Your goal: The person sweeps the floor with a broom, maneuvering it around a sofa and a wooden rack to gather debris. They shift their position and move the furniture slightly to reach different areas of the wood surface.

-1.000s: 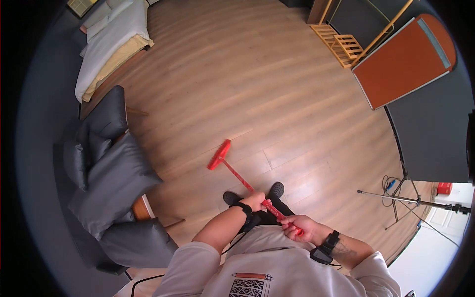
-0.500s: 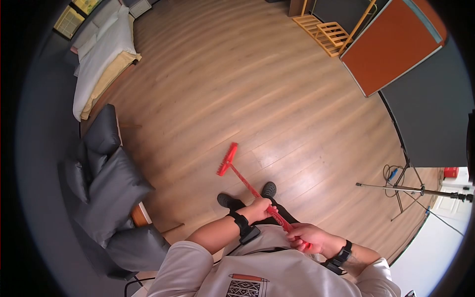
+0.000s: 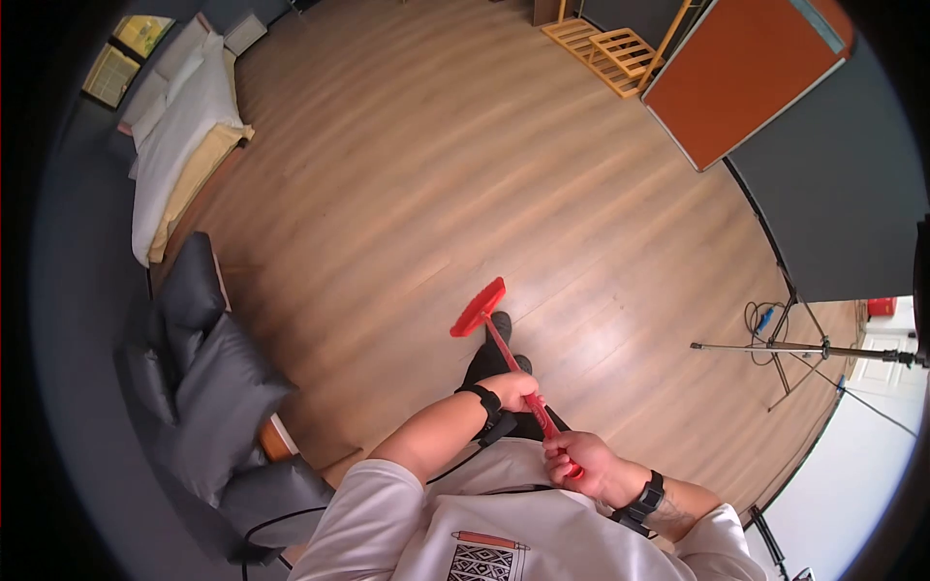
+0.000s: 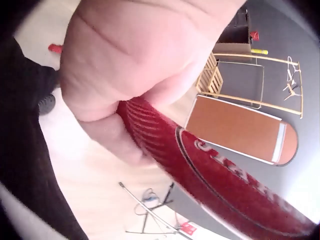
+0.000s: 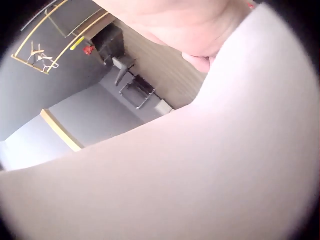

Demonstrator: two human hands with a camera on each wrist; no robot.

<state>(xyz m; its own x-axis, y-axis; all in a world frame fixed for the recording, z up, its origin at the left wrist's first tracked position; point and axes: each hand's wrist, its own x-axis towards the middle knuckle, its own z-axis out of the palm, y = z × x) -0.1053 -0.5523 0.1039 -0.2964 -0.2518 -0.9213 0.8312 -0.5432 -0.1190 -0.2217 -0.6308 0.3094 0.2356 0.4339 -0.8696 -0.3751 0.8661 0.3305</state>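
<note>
The wooden floor (image 3: 387,194) is stretching ahead. My red broom (image 3: 505,347) is slanting down before me, its broom head (image 3: 478,308) showing beside my shoe (image 3: 501,329); whether its bristles are touching down, I can't quite tell. My left hand (image 3: 510,390) is gripping lower, probably for steering, my right hand (image 3: 587,463) gripping near the top, likely for steadying.

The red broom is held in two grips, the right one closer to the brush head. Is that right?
Not quite: the head view shows the left grip, not the right grip, closer to the brush head. The red broom is indeed held in both.
</note>
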